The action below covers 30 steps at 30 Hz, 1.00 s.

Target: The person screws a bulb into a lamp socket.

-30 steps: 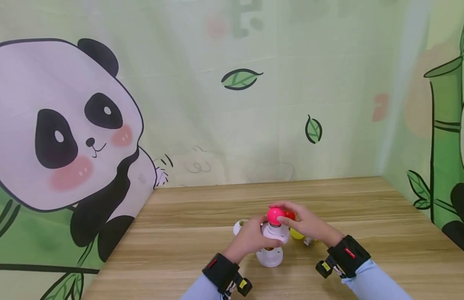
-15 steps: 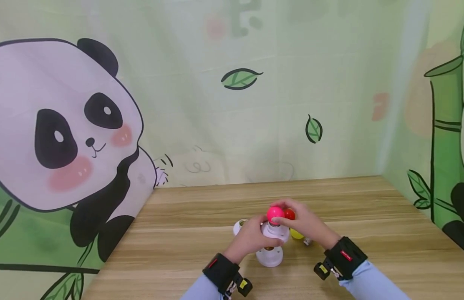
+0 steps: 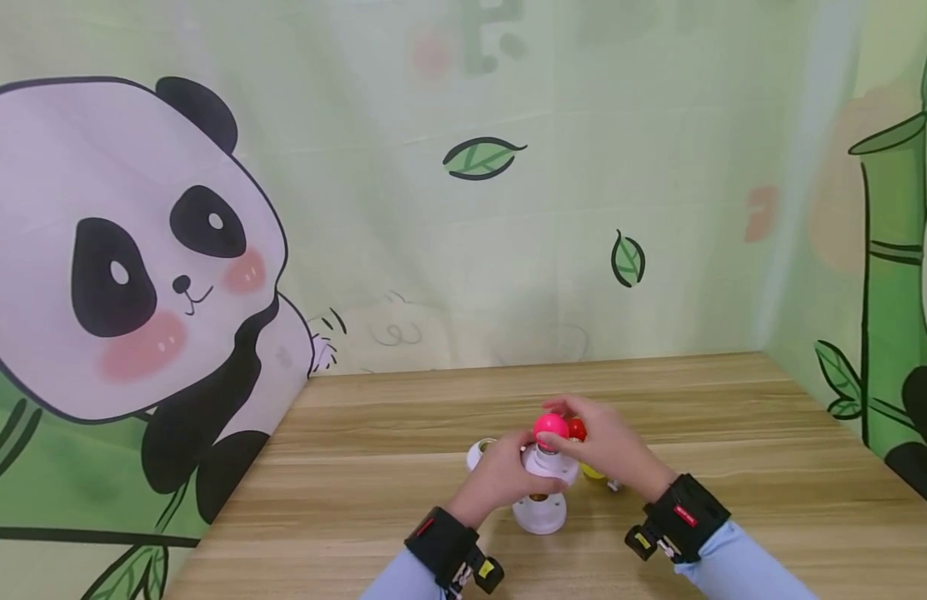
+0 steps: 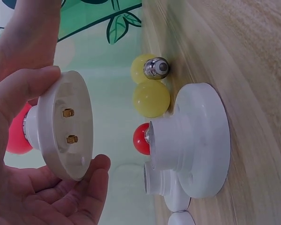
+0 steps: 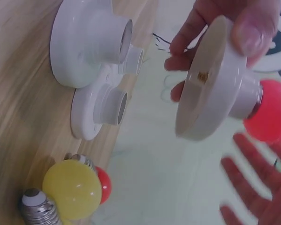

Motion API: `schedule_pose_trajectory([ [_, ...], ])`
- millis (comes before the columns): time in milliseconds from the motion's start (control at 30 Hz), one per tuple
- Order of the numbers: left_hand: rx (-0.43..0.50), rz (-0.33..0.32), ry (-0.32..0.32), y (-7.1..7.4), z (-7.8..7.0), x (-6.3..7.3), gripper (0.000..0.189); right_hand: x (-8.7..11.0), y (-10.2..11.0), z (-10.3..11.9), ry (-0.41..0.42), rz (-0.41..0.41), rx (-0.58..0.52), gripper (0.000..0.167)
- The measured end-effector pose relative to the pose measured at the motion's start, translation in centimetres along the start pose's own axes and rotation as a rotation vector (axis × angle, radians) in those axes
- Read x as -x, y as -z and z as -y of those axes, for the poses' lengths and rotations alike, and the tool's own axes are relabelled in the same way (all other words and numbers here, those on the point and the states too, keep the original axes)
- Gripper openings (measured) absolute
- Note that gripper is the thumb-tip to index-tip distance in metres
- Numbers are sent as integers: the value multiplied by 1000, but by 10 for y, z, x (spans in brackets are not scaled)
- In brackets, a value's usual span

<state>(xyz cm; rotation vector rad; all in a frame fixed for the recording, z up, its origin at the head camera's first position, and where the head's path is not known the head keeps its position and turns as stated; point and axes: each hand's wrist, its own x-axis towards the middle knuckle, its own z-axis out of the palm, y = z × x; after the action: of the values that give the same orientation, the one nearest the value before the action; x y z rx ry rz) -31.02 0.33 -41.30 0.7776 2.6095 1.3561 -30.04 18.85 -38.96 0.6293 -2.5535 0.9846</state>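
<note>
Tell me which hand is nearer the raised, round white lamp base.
The left hand, gripping the lamp base by its edge; the right hand is higher, beside the round pink bulb.

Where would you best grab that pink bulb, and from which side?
Probably by its round globe, fingers curled around the widest part, coming from above on the person's right. The pink bulb sticks up out of the raised white holder with only a little of its metal base showing, and the left hand grips the holder from the other side.

Bulb (image 3: pixel 551 426) in socket (image 4: pixel 78 124), second socket (image 4: pixel 201 140) below, loose bulbs (image 4: pixel 151 99) right
</note>
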Motion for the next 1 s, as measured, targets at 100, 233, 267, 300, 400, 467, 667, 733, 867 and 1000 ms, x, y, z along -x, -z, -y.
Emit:
schedule_pose_trajectory([
  [100, 2, 4, -3, -1, 0, 1, 55, -1, -4, 5, -4, -105, 225, 53],
  [233, 10, 4, -6, 0, -2, 2, 54, 0, -7, 11, -11, -183, 395, 54],
  [267, 10, 3, -6, 0, -2, 2, 53, 0, -7, 12, -12, -193, 417, 54],
  [300, 10, 3, -6, 0, -2, 2, 53, 0, -7, 13, -13, -200, 431, 54],
  [400, 7, 1, -19, 1, -2, 2, 52, 1, -7, 15, -21, -207, 450, 55],
  [467, 13, 3, -29, 1, -1, 1, 52, 1, -7, 16, -25, -207, 451, 55],
  [667, 31, 8, -34, 0, 0, 1, 52, 2, -6, 16, -35, -195, 414, 52],
  [733, 30, 8, -29, 0, 0, 1, 53, 2, -5, 15, -31, -192, 396, 51],
  [867, 16, 1, -13, -1, -2, 1, 54, 2, -3, 13, -15, -161, 356, 47],
  [1000, -4, -7, 6, -1, -3, 2, 58, 1, 0, 9, -10, -109, 277, 41],
])
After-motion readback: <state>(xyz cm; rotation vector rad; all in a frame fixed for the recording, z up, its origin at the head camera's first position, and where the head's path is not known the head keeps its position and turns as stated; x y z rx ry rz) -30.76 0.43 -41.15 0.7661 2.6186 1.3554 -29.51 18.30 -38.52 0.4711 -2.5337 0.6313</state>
